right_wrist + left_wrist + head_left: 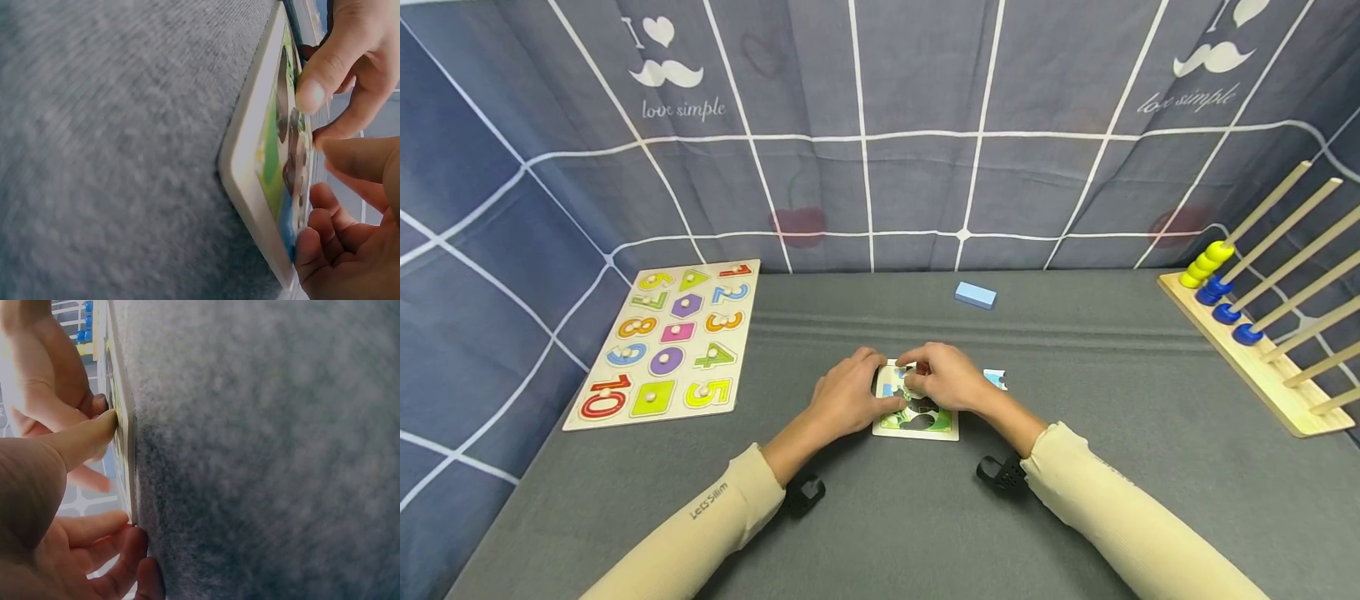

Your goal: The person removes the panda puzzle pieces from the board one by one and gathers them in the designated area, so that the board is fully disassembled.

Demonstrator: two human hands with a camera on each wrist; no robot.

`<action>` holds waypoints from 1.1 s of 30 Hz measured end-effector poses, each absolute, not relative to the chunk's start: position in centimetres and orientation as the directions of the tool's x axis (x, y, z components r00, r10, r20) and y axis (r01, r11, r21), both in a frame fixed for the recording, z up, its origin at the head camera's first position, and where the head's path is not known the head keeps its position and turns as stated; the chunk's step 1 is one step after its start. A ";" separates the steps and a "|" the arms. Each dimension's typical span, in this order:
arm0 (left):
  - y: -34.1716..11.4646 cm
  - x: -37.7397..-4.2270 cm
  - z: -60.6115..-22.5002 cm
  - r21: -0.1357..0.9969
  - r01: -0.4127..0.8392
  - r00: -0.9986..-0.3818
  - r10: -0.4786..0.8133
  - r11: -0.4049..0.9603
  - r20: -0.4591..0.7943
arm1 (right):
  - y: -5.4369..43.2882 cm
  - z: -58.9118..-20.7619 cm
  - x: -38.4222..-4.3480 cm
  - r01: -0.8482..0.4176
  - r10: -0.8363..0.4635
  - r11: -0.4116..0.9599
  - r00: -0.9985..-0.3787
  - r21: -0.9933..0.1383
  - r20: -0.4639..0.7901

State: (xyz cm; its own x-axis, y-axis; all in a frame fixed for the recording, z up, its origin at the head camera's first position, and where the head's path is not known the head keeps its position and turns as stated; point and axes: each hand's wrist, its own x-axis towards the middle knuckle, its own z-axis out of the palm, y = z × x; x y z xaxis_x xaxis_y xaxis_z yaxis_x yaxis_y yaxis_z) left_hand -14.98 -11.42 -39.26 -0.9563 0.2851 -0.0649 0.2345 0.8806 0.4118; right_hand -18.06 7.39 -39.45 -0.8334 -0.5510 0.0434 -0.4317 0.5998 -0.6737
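A small jigsaw puzzle board with a pale rim and a green, blue, black and white picture lies flat on the grey table. My left hand holds its left side, thumb pressing on the picture and fingers at the edge. My right hand is over the upper right of the board, its bent fingertips touching the picture. Whether a piece is between those fingers is hidden in every view. Just right of the board, partly behind the right wrist, lies a loose blue-and-white puzzle piece.
On the left lies a board of number and shape pieces. A light blue block sits farther back. A wooden abacus with yellow and blue beads stands at the right. Checked grey cloth hangs behind the table.
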 end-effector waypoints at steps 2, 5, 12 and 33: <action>-11.4 -14.9 -39.2 0.417 0.238 -0.955 0.290 0.877 -0.065 | 7.3 -39.5 -18.0 -0.420 -0.545 0.628 -0.838 -0.655 0.015; -11.5 -14.9 -39.3 0.424 0.240 -0.953 0.295 0.873 -0.069 | 7.3 -39.6 -18.0 -0.413 -0.541 0.649 -0.841 -0.639 -0.007; -11.5 -15.0 -39.2 0.424 0.236 -0.951 0.297 0.874 -0.085 | 7.3 -39.6 -18.0 -0.418 -0.549 0.655 -0.836 -0.629 -0.017; -11.6 -15.2 -39.2 0.434 0.227 -0.950 0.296 0.872 -0.098 | 7.7 -40.2 -18.2 -0.416 -0.535 0.566 -0.842 -0.712 0.068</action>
